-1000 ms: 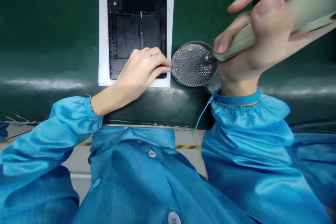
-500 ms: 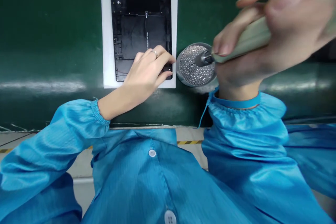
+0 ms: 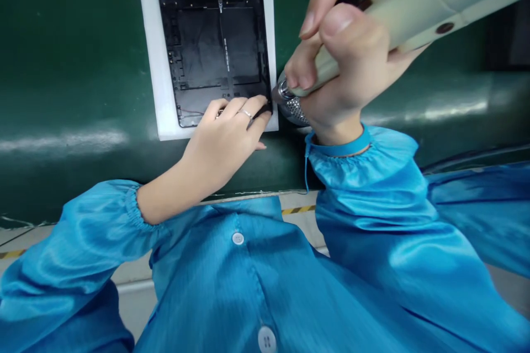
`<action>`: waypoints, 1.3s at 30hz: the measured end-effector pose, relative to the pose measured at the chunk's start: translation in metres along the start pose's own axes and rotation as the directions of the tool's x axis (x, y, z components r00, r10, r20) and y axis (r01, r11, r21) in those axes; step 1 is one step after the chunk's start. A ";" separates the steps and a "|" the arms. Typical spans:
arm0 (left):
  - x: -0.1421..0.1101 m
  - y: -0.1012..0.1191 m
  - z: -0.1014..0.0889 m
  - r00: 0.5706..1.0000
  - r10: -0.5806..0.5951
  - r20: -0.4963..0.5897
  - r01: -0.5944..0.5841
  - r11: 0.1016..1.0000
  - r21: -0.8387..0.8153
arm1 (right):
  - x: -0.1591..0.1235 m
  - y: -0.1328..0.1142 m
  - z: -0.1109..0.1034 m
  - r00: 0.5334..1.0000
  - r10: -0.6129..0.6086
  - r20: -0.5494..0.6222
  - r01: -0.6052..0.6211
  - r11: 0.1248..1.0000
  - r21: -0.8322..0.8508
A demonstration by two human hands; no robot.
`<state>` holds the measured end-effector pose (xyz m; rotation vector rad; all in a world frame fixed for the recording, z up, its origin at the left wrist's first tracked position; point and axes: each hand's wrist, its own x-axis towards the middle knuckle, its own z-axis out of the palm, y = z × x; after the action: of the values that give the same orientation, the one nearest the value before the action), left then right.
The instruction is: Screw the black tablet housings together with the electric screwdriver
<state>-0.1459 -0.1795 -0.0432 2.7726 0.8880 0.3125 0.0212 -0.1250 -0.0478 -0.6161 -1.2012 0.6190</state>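
Observation:
A black tablet back shell (image 3: pixel 215 38) lies on a white sheet (image 3: pixel 151 66) on the green belt. My left hand (image 3: pixel 226 140), a ring on one finger, rests with fingers pressed flat on the shell's near right corner. My right hand (image 3: pixel 343 66) is wrapped round a beige electric screwdriver (image 3: pixel 418 5). The screwdriver's metal tip (image 3: pixel 281 91) sits at the shell's near right edge, right beside my left fingertips. A round dish of small screws (image 3: pixel 296 110) is mostly hidden under my right hand.
The green conveyor belt (image 3: pixel 74 66) spans the view, its near edge just ahead of my blue smock. A blue wrist strap (image 3: pixel 343 149) with a cord circles my right wrist. Floor with yellow-black tape (image 3: pixel 296 210) shows below the belt.
My right hand swung the screwdriver left, from over the screw dish to the shell's near right corner. My left hand slid toward me along that corner. The view shifted closer.

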 end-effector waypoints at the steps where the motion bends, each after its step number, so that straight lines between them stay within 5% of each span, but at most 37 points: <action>1: 0.001 0.001 0.000 1.000 -0.019 0.014 0.019 1.000 0.003 | 0.000 -0.002 0.002 1.000 0.013 -0.009 -0.013 1.000 0.012; 7: 0.003 0.002 -0.005 0.996 -0.039 0.078 0.039 0.999 0.002 | 0.000 -0.015 0.006 0.996 0.088 0.002 -0.088 0.993 0.073; 19: 0.001 0.002 -0.001 0.998 -0.058 0.030 0.060 0.997 -0.049 | -0.002 -0.016 0.004 0.990 0.138 0.009 -0.139 0.990 0.032; 25: 0.002 0.002 -0.007 0.995 -0.071 0.074 0.075 0.996 -0.052 | -0.013 0.001 0.003 0.996 0.038 -0.084 -0.030 0.996 0.087; 30: 0.000 -0.012 -0.015 0.993 0.021 0.112 -0.014 0.998 -0.060 | -0.014 -0.001 0.002 0.991 0.117 -0.065 -0.116 0.993 0.024; 35: -0.003 -0.031 -0.006 0.996 0.084 0.030 -0.079 0.985 -0.157 | -0.008 -0.005 -0.004 0.998 0.053 0.039 -0.050 0.995 -0.082; 39: -0.003 -0.034 -0.001 0.997 0.073 0.023 -0.068 0.980 -0.186 | -0.011 -0.003 0.002 0.996 0.072 -0.045 -0.074 0.997 -0.037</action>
<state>-0.1671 -0.1541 -0.0515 2.6338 0.7155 0.3459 0.0167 -0.1344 -0.0523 -0.7052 -1.1557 0.6423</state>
